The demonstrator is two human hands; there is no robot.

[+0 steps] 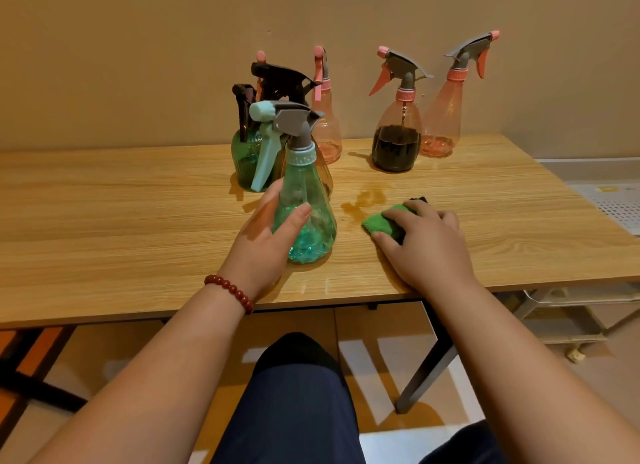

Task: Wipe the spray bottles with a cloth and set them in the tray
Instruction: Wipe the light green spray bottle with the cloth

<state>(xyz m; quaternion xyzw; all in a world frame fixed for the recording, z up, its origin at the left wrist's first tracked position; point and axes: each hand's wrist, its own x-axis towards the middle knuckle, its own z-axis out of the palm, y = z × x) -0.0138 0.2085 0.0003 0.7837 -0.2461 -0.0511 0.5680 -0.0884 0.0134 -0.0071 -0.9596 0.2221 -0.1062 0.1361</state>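
Item: teal spray bottle, upright on table | left hand wraps its body | right hand curls over green cloth | risk I see: lifting carelessly topples crowded bottles just behind.

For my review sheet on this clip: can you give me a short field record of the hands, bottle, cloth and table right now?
left hand: grips the teal see-through plastic spray bottle, upright on the wooden table
right hand: holds the green fabric cloth on the table
behind: pink plastic spray bottle holding dark liquid, others beside it
spill: wet patch next to the cloth
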